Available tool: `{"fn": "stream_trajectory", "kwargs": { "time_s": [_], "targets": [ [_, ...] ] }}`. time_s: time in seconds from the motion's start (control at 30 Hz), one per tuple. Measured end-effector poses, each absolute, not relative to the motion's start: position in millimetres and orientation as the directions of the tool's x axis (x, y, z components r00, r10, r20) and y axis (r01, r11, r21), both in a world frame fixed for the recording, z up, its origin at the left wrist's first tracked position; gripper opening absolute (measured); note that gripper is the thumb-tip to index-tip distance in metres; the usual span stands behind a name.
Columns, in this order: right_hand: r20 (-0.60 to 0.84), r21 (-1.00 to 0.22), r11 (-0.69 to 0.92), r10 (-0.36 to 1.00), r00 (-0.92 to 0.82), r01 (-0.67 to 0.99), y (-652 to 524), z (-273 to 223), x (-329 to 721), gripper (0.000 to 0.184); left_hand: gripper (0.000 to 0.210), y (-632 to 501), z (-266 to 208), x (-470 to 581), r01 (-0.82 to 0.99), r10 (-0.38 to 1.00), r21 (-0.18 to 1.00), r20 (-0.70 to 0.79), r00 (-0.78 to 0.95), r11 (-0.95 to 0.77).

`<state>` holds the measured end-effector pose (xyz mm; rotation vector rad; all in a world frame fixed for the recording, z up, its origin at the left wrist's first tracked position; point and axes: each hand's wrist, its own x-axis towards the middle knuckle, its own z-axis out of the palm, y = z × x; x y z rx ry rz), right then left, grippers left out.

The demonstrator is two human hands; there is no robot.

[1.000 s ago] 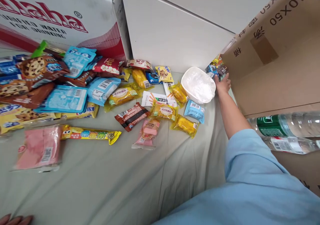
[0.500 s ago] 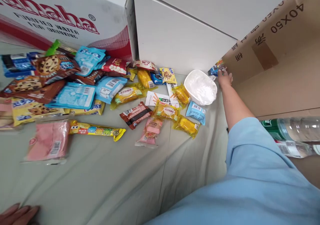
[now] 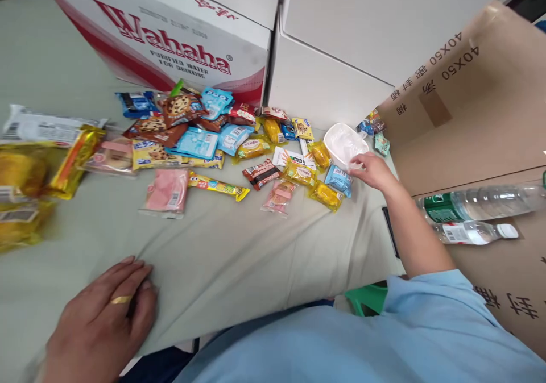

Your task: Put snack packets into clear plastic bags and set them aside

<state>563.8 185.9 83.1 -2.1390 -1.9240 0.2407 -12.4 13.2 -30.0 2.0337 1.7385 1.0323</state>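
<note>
My right hand point(image 3: 375, 171) is at the near right rim of a white bowl point(image 3: 330, 142). Its thumb and fingers pinch the edge of the clear plastic bag point(image 3: 350, 144) lining the bowl. A light blue snack packet point(image 3: 339, 179) and yellow-wrapped breads point(image 3: 326, 194) lie just left of that hand. Behind it, a small teal packet point(image 3: 381, 144) rests against the cardboard. My left hand point(image 3: 104, 315), with a gold ring, rests on the grey-green cloth point(image 3: 222, 246) at the lower left, fingers loosely bent and holding nothing.
A pile of packaged snacks point(image 3: 196, 142) spreads before a Wahaha water carton point(image 3: 179, 42). A pink packet point(image 3: 166, 191) and a yellow stick snack point(image 3: 219, 186) lie nearer. Cardboard point(image 3: 456, 104) stands on the right, with two plastic bottles point(image 3: 490, 201) beside it. A green stool point(image 3: 367, 299) shows below.
My right hand has come back from the packets in the corner to the bowl and grasped its plastic bag. The view has shifted, showing more of my left hand and the left-side snacks.
</note>
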Motion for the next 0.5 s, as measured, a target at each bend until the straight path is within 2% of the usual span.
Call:
{"fn": "stream_trajectory", "kwargs": {
  "time_s": [0.03, 0.1, 0.17, 0.23, 0.3, 0.37, 0.43, 0.5],
  "targets": [
    [0.03, -0.266, -0.116, 0.991, 0.129, 0.957, 181, 80, 560, 0.015, 0.08, 13, -26, -10, 0.757, 0.938, 0.605, 0.344, 0.031, -0.247],
    [0.047, -0.319, -0.172, 0.979, 0.197, 0.932, 175, 79, 556, 0.008, 0.072, 13, -21, -6, 0.778, 0.923, 0.565, 0.38, 0.05, -0.275],
    [0.114, -0.48, -0.191, 0.954, 0.277, 0.856, 169, 85, 552, 0.008, 0.055, 13, -21, -4, 0.792, 0.899, 0.524, 0.432, 0.07, -0.314],
    [0.192, -0.677, -0.134, 0.917, 0.349, 0.724, 156, 99, 543, 0.015, 0.036, 14, -25, -4, 0.804, 0.871, 0.487, 0.484, 0.077, -0.342],
    [0.197, -0.863, -0.032, 0.897, 0.395, 0.504, 136, 114, 522, 0.028, 0.024, 15, -31, -6, 0.818, 0.834, 0.459, 0.55, 0.046, -0.347],
    [0.088, -0.983, 0.022, 0.93, 0.357, 0.185, 109, 124, 490, 0.038, 0.02, 16, -34, -8, 0.826, 0.776, 0.436, 0.631, 0.001, -0.356],
    [-0.058, -0.992, -0.031, 0.971, 0.232, -0.119, 81, 123, 450, 0.043, 0.018, 13, -32, -7, 0.815, 0.711, 0.433, 0.702, -0.038, -0.384],
    [-0.186, -0.935, -0.141, 0.976, 0.111, -0.326, 55, 112, 409, 0.044, 0.011, 5, -21, 2, 0.771, 0.689, 0.483, 0.721, -0.08, -0.416]
  ]
}}
